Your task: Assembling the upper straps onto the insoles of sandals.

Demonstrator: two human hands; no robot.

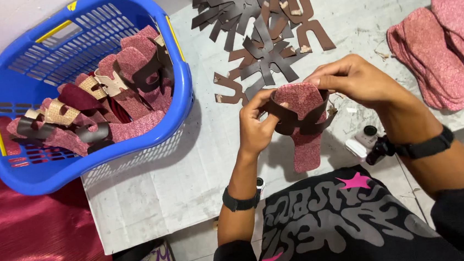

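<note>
Both my hands hold one pink speckled insole (305, 141) above the table's near edge. A dark brown strap piece (292, 121) is wrapped across its upper part. My left hand (254, 124) pinches the strap and insole from the left side. My right hand (356, 81) grips the insole's top edge and the strap from the right. Each wrist wears a black band, and a small white device hangs at my right wrist.
A blue plastic basket (19, 158) at left holds several insoles with straps fitted. Loose brown strap pieces (268, 33) lie at the table's back. A stack of pink insoles (441, 53) lies at right. Red cloth (25, 235) lies lower left.
</note>
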